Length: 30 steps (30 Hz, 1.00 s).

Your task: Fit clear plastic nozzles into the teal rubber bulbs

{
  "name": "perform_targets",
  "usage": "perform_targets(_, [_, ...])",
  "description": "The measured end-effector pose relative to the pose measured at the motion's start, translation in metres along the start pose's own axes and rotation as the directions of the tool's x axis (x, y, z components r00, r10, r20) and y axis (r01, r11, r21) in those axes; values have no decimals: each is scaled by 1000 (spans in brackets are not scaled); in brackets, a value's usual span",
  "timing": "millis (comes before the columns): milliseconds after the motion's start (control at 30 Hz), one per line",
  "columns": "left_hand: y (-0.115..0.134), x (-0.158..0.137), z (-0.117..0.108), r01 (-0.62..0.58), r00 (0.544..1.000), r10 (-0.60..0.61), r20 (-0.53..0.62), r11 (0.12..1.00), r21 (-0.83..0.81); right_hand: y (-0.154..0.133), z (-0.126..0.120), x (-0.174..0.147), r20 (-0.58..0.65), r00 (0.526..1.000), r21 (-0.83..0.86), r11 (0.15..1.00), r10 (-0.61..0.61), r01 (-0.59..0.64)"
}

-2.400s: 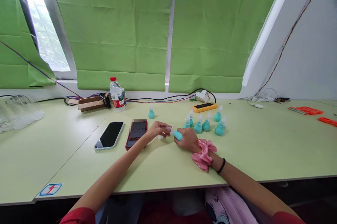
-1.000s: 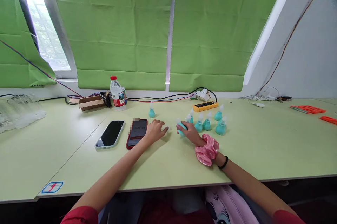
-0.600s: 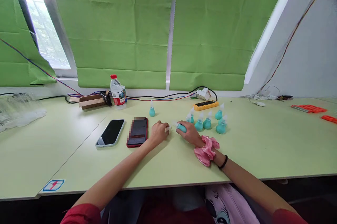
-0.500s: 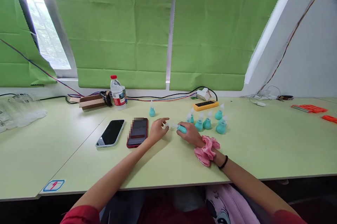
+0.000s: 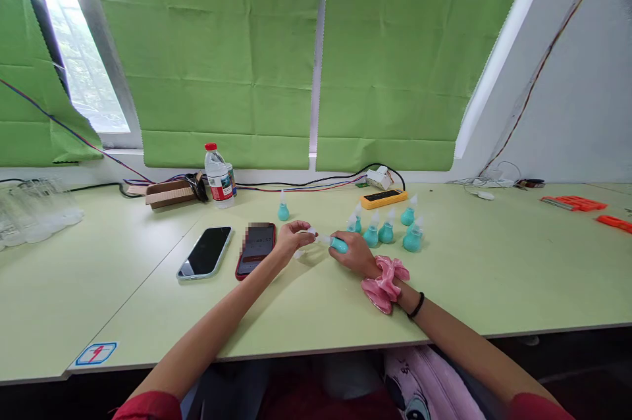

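My right hand (image 5: 353,254) is closed around a teal squeeze bulb (image 5: 339,245), lying sideways with its clear nozzle (image 5: 323,239) pointing left. At the nozzle's end, my left hand (image 5: 292,237) pinches a small translucent piece (image 5: 311,231) between thumb and fingers; whether the two parts touch I cannot tell. Under that hand lies another small whitish piece (image 5: 297,253). Several similar bulbs with clear pointed tips, one being this upright bulb (image 5: 412,240), stand in a group beyond my right hand. A lone bulb (image 5: 283,211) stands farther back, beyond my left hand.
Left of my hands lie a red-cased phone (image 5: 255,250) and a pale-cased phone (image 5: 205,253). Toward the back are a water bottle (image 5: 218,180), a cardboard box (image 5: 170,193), a yellow power strip (image 5: 384,199) and cables. Clear containers (image 5: 37,212) lie far left, orange tools (image 5: 575,203) far right.
My left fingers have closed onto the small translucent piece, and that hand has shifted slightly left. A whitish piece now shows beneath it. My right hand still holds the bulb.
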<state>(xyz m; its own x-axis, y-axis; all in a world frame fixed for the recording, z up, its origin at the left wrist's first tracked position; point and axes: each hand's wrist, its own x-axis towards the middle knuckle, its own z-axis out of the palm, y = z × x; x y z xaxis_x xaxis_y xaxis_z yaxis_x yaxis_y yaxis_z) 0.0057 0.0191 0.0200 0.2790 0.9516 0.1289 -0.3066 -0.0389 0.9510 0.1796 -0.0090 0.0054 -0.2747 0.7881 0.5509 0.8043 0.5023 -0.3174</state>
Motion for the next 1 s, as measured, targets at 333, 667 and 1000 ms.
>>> perform_targets(333, [0, 3, -7, 121, 949, -149, 277, 986, 113, 3, -2, -1, -48, 999, 55, 998, 8, -5])
perform_targets(667, [5, 1, -5, 164, 905, -237, 353, 961, 223, 4, -1, -5, -58, 996, -42, 997, -69, 66])
perform_targets(1000, [1, 2, -9, 186, 870, -265, 417, 958, 221, 6, 4, -3, -71, 997, -174, 985, -29, 17])
